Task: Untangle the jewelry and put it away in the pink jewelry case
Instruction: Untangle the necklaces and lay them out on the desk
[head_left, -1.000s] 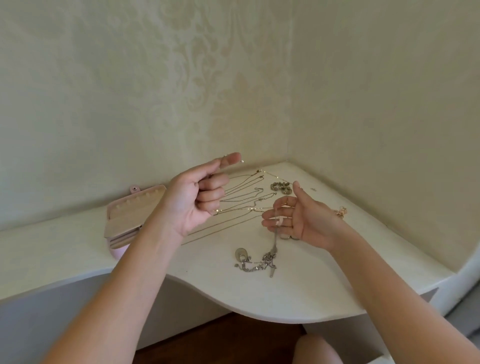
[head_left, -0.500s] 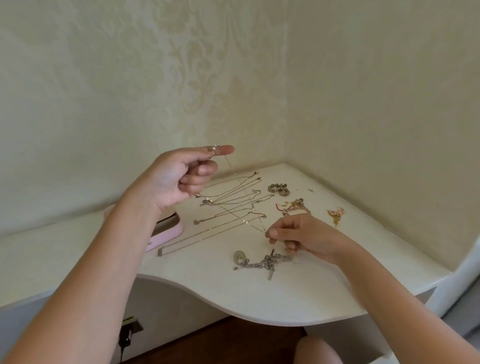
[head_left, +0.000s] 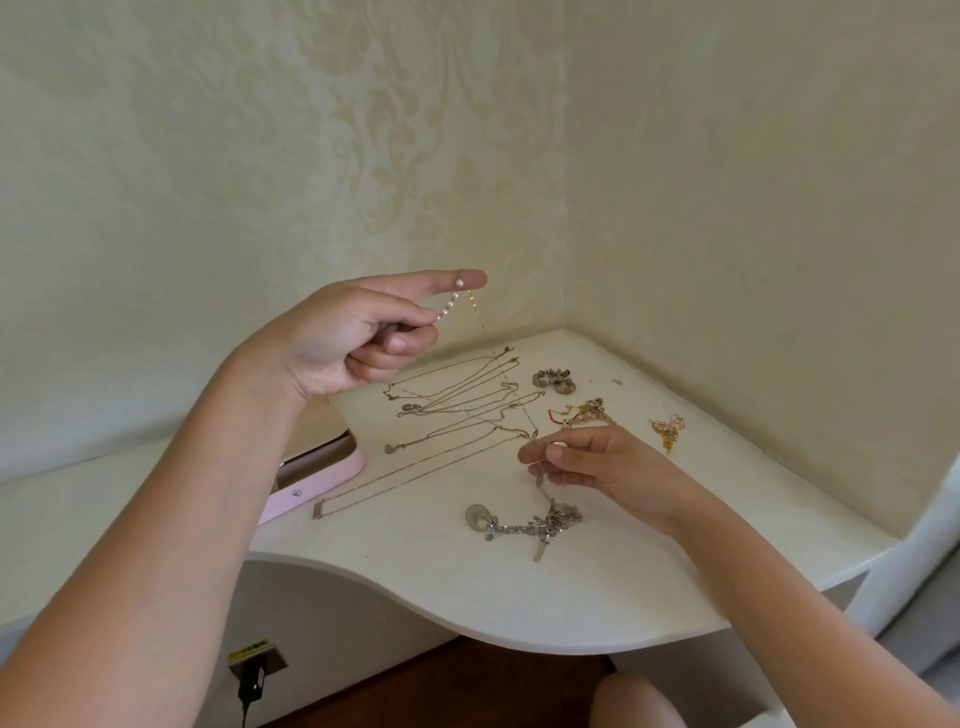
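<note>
- Left hand (head_left: 353, 338) is pinching pearl chain (head_left: 450, 304), raised above table (head_left: 675, 571).
- Right hand (head_left: 587, 462) is pinching thin chain (head_left: 543, 486) near silver tangle (head_left: 530, 525).
- Pink case (head_left: 322, 480) is lying beside left wrist.

1. Near edge of the surface (head_left: 649, 587) has open room, easiest way in.
2. Middle's clogged: laid-out chains (head_left: 457, 410), then the silver tangle (head_left: 524, 525) just beside the right hand (head_left: 587, 462).
3. Pearl strand (head_left: 449, 301) dangles from the raised left hand (head_left: 358, 338), over the chains.
4. Left forearm (head_left: 223, 467) covers part of the pink jewelry case (head_left: 317, 491).
5. Back corner's walled in, beaded bracelet (head_left: 555, 380) and gold cluster (head_left: 667, 428) parked there.
</note>
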